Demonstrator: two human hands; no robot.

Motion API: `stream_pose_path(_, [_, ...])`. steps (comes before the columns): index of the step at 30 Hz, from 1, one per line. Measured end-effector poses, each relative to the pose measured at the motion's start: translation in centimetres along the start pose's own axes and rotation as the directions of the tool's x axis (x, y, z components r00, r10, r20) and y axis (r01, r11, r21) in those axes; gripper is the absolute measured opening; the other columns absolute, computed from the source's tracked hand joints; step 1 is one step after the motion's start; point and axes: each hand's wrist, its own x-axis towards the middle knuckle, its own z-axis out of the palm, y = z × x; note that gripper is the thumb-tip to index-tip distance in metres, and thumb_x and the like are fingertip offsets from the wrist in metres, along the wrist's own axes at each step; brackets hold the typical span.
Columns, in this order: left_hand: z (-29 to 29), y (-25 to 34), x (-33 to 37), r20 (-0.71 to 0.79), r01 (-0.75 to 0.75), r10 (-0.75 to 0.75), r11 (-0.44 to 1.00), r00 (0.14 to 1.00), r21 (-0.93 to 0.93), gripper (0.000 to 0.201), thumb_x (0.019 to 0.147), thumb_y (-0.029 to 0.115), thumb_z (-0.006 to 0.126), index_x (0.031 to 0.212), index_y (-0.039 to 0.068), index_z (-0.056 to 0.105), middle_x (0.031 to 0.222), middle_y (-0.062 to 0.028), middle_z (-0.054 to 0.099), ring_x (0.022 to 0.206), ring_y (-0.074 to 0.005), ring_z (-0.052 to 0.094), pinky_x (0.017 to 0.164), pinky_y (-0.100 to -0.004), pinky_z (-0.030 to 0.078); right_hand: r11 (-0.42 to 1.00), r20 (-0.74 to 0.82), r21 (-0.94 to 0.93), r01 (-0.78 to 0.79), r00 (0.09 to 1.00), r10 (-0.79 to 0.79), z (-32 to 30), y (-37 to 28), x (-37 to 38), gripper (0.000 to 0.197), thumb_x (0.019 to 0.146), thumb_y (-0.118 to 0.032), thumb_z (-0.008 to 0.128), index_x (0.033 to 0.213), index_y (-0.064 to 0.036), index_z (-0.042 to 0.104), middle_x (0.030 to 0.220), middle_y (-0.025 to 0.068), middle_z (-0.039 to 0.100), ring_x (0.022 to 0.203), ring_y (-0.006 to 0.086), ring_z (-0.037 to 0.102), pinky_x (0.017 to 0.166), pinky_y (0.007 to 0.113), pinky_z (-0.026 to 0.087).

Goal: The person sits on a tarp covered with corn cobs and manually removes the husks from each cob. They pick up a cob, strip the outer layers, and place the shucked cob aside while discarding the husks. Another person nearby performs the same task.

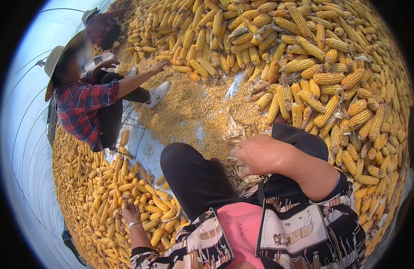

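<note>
My left hand (131,214) reaches out to the left, low over a heap of yellow corn ears (110,197). Its fingers look spread against the ears, with a brownish ear end just beyond the fingertips. Between my knees, my right hand (260,154) is closed, its fingers curled downward around dry, pale corn husks (234,131). Husk strips stick out above the hand, and more lie beneath it. Whether an ear is hidden among those husks cannot be seen.
A tall pile of corn ears (323,78) rises ahead and to my right. Loose kernels (184,112) cover the pale sheet (148,150) in front. At the left sits a person in a plaid shirt (83,103) and straw hat, one arm stretched toward the pile; another person (101,29) is farther back.
</note>
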Motion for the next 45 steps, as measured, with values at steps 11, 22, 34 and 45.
stream_pose_path(11, [44.4,-27.0,-18.0,0.871,-0.913,-0.491,0.347,0.016,0.213,0.033,0.092,0.013,0.063,0.121,-0.002,0.063,0.109,-0.0100,0.070,0.092,-0.0171,0.068,0.079,-0.0302,0.053,0.997,-0.152,0.052,-0.061,0.986,0.068,-2.7,2.6,-1.0,0.055,0.077,-0.029,0.074,0.122,-0.0027,0.055,0.093,0.0150,0.060,0.087,0.0310,0.063,0.073,0.041,0.050])
stream_pose_path(22, [56.0,-51.0,-22.2,0.953,-0.971,-0.208,-0.043,-0.221,-0.235,0.058,0.079,0.053,0.070,0.102,-0.001,0.066,0.109,-0.0217,0.065,0.099,-0.0398,0.061,0.086,-0.0446,0.048,0.926,-0.068,0.324,-0.193,0.972,0.227,-7.7,9.3,3.6,0.036,0.082,-0.012,0.055,0.117,-0.0026,0.060,0.099,0.0113,0.059,0.089,0.0239,0.060,0.077,0.035,0.048])
stream_pose_path(34, [49.7,-28.4,-24.4,0.943,-0.417,-0.329,0.863,-0.039,0.284,0.040,0.075,0.025,0.084,0.094,-0.005,0.067,0.079,-0.0023,0.065,0.068,-0.0083,0.057,0.060,-0.0267,0.047,0.840,-0.415,0.280,-0.465,0.730,0.543,-9.6,11.1,7.0,0.070,0.077,-0.036,0.077,0.128,0.0051,0.051,0.104,0.0199,0.065,0.092,0.0313,0.066,0.077,0.040,0.051])
stream_pose_path(45, [36.4,-13.6,-29.9,0.990,-0.343,-0.106,0.930,0.097,0.134,0.022,0.088,0.019,0.072,0.097,-0.001,0.069,0.086,-0.0036,0.068,0.073,-0.0092,0.063,0.064,-0.0244,0.052,0.283,-0.426,0.898,0.336,0.824,0.374,-7.1,7.2,11.4,0.026,0.090,-0.030,0.066,0.102,-0.0064,0.064,0.084,-0.0002,0.065,0.070,0.0074,0.061,0.060,0.024,0.051])
